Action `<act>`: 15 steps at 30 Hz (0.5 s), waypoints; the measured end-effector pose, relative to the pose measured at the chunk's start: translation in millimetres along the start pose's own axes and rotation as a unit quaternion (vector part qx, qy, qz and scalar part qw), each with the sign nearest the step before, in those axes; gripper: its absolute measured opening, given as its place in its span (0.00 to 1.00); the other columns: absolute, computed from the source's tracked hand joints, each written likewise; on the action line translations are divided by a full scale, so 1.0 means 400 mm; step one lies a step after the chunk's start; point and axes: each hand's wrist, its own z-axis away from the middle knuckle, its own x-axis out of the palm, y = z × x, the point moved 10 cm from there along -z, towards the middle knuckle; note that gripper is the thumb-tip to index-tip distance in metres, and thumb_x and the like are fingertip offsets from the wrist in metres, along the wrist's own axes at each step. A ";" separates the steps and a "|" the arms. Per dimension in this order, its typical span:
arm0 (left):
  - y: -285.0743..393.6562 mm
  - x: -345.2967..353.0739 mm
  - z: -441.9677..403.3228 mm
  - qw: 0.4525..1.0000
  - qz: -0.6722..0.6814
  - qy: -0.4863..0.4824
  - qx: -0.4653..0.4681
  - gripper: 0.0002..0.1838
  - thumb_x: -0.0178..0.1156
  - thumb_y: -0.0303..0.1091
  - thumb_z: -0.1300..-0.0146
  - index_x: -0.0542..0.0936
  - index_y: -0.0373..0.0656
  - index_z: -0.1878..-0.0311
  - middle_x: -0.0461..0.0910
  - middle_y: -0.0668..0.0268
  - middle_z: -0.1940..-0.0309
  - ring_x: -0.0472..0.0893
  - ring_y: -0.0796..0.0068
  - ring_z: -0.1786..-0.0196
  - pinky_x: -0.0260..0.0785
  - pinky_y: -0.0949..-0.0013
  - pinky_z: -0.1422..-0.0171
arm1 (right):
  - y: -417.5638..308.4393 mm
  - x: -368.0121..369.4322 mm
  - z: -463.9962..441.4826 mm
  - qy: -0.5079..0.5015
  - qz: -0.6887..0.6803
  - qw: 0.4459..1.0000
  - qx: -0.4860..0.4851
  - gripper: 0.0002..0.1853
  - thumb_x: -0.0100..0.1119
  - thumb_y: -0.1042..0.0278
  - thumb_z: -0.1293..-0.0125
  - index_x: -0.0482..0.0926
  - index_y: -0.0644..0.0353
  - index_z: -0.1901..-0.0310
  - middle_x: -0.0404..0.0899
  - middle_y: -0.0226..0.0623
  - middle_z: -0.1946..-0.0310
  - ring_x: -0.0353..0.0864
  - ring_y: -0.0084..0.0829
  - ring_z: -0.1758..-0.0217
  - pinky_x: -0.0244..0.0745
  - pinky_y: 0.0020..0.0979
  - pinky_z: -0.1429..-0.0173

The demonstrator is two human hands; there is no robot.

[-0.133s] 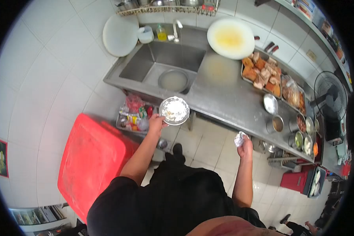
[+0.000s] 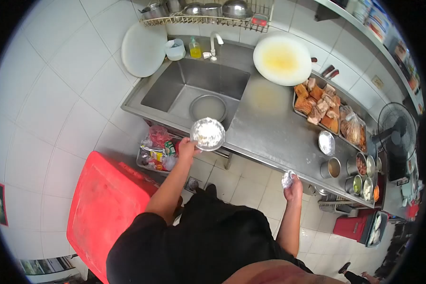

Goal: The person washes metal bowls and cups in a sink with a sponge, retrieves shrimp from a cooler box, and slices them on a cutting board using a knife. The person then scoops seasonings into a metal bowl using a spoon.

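Observation:
My left hand (image 2: 188, 147) grips the rim of a round metal bowl (image 2: 208, 134) whose inside looks foil-lined or whitish and shiny. This bowl is held in front of the sink's near edge, above the floor. A crumpled piece of aluminum foil (image 2: 288, 179) is pinched in my right hand (image 2: 294, 188), just off the front edge of the steel counter. Inside the sink (image 2: 168, 90) sits a round metal basin (image 2: 194, 110) with cloudy water, below a white faucet (image 2: 216, 42).
On the counter (image 2: 270, 128) stand a tray of meat chunks (image 2: 317, 105), a foil-like dish (image 2: 326, 143) and several metal containers (image 2: 330, 168). A round white cutting board (image 2: 283, 59) leans at the back. A big red lid (image 2: 111, 208) and a bin of wrappers (image 2: 156, 154) are at left.
The view has tilted slightly upward, showing more of the rack and faucet. Both hands keep hold of the bowl and the foil.

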 end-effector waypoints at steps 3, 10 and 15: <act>0.040 -0.007 -0.149 0.999 -0.035 0.010 -0.006 0.08 0.58 0.22 0.45 0.70 0.41 0.64 0.74 0.64 0.68 0.80 0.69 0.69 0.81 0.66 0.70 | 0.031 -0.022 0.010 0.057 -0.002 0.998 0.013 0.10 0.48 0.68 0.30 0.77 0.61 0.55 0.82 0.38 0.63 0.82 0.34 0.62 0.80 0.36 0.56; 0.081 0.024 -0.490 0.987 -0.153 0.047 0.008 0.05 0.57 0.23 0.46 0.72 0.40 0.67 0.73 0.65 0.73 0.77 0.73 0.71 0.78 0.68 0.75 | 0.002 -0.006 -0.103 0.132 -0.054 0.990 0.013 0.09 0.48 0.67 0.28 0.77 0.60 0.57 0.82 0.37 0.63 0.82 0.33 0.61 0.79 0.34 0.54; 0.082 0.035 -0.581 0.988 -0.132 0.075 0.011 0.04 0.53 0.20 0.48 0.72 0.37 0.68 0.76 0.60 0.72 0.80 0.71 0.73 0.78 0.68 0.78 | 0.018 0.184 -0.364 0.038 -0.040 0.997 0.057 0.10 0.47 0.67 0.28 0.77 0.61 0.54 0.82 0.38 0.59 0.82 0.33 0.57 0.79 0.35 0.52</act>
